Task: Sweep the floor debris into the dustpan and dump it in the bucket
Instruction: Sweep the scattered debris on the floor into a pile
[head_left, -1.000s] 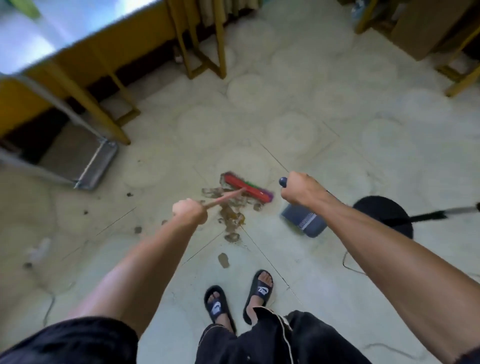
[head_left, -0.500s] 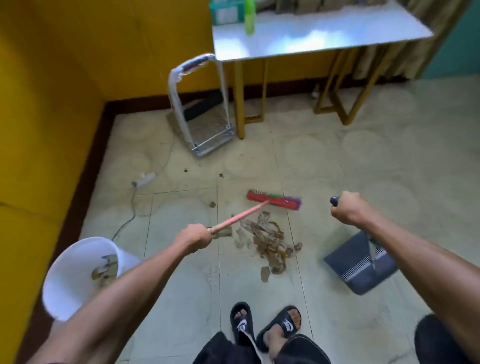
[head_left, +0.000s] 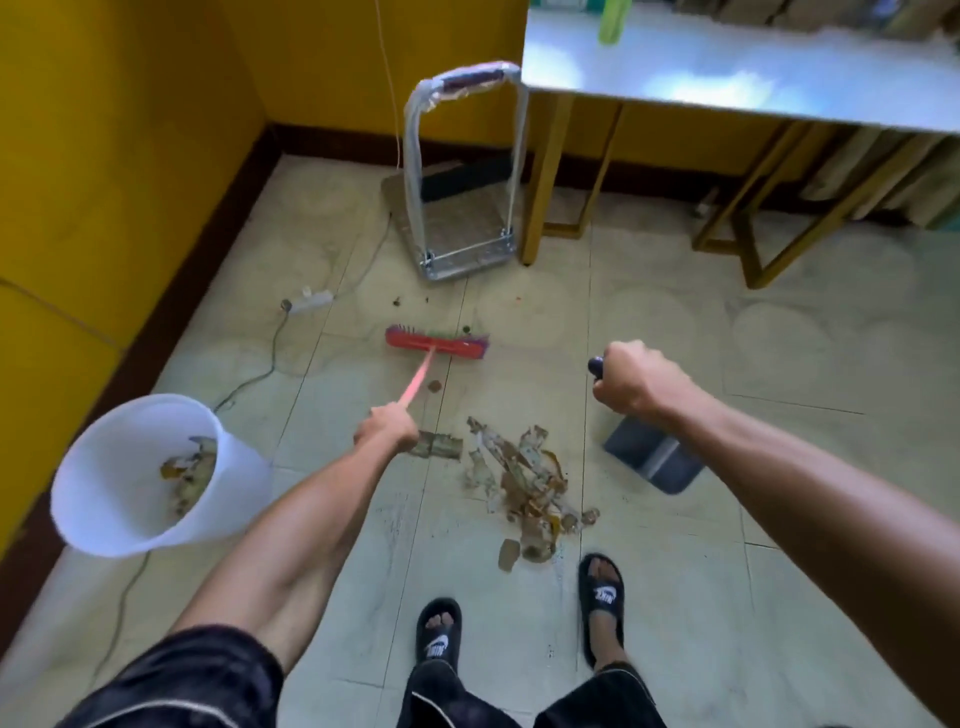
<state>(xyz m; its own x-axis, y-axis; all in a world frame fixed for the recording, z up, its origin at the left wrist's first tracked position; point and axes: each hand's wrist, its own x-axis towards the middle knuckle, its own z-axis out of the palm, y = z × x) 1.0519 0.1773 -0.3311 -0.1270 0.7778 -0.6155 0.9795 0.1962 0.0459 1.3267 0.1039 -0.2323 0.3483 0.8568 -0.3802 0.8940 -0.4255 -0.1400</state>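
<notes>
The left hand (head_left: 387, 427) is fisted round the pink handle of the broom (head_left: 437, 343), whose red head lies crosswise on the far side of the debris pile (head_left: 524, 480). The right hand (head_left: 635, 383) clenches the dustpan (head_left: 655, 461) just right of the pile, so the sweep probably runs near and rightward. The bucket (head_left: 150, 475) sits far left.

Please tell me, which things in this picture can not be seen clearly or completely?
All in the head view:
- Dustpan: the right hand and forearm cover its handle and part of the pan.
- Broom: the left hand hides the near end of the stick.
- Bucket: what its contents are is blurred.
- Items on the table: cut off by the top edge and blurred.
- Debris: too blurred to say what the pieces are.
</notes>
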